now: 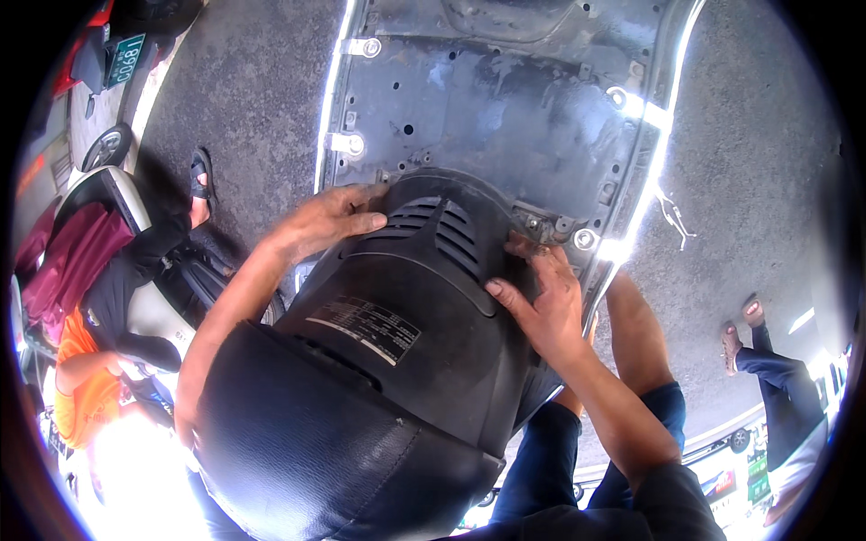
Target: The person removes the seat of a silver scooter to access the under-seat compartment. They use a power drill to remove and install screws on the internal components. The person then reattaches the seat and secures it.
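A black plastic vented cover [379, 284] with slatted openings and a printed label sits in front of a black leather-look scooter seat [307, 442]. My left hand [329, 221] grips the cover's front left side, its thumb by the slats and its fingertips over the front edge. On the opposite side, my right hand [546, 302] has its thumb on the cover and its fingers curled at the front right edge. Just ahead lies the bare metal floor panel [514, 117] of the scooter, with holes and brackets along it. The cover's underside is hidden.
Bright metal rails [663, 135] run along both sides of the floor panel. At left, a person in an orange shirt [90, 379] is beside a parked scooter [131, 198]. Another person's legs [767, 370] show at right on the asphalt [749, 162].
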`<state>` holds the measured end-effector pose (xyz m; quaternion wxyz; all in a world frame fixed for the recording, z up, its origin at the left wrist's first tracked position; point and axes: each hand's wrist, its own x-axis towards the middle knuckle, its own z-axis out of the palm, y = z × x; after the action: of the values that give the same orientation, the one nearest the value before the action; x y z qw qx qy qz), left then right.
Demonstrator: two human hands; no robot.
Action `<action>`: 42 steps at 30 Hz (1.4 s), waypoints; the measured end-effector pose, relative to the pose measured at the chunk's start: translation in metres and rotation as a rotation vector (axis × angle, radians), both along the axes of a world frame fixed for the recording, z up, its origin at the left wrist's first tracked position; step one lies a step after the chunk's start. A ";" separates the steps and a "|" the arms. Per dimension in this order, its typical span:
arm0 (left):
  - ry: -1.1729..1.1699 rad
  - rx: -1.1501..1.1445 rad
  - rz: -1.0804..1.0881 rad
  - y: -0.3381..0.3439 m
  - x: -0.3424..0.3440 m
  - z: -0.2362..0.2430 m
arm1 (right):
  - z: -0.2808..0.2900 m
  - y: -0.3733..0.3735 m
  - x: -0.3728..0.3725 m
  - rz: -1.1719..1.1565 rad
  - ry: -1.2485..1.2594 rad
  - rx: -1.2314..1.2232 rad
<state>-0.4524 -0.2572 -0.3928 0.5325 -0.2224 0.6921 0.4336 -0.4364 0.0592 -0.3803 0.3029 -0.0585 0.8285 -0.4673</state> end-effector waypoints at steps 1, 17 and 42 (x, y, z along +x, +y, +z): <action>0.004 -0.003 0.053 0.003 0.002 -0.001 | 0.000 0.001 0.001 -0.002 0.011 0.006; 0.389 -0.062 -0.222 0.001 0.015 -0.024 | -0.002 -0.003 0.010 0.062 0.222 0.039; 0.372 0.004 -0.284 -0.001 0.005 -0.011 | -0.023 -0.077 -0.148 -0.084 -0.112 -0.655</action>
<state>-0.4469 -0.2583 -0.4041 0.4517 -0.0379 0.8018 0.3893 -0.5845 -0.0174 -0.4033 0.2936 -0.0928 0.6181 -0.7233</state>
